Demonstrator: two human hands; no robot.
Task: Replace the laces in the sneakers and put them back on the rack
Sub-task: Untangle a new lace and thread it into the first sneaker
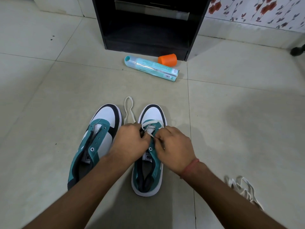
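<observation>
Two teal, white and black sneakers stand side by side on the tiled floor, toes pointing away from me. The left sneaker (94, 142) has no lace in its eyelets. Over the right sneaker (149, 164) both hands work at the front eyelets. My left hand (130, 142) grips the shoe's left eyelet flap. My right hand (173, 147) pinches the white lace (129, 109), which crosses the front eyelets and trails in a loop between the toes. Another bundle of white lace (242, 189) lies on the floor at the right.
A black shoe rack (196, 30) with an open lower shelf stands straight ahead. Before it lie a teal spray can (151, 67) on its side and its orange cap (167, 60). A floral-patterned cloth (257, 10) hangs at the back right.
</observation>
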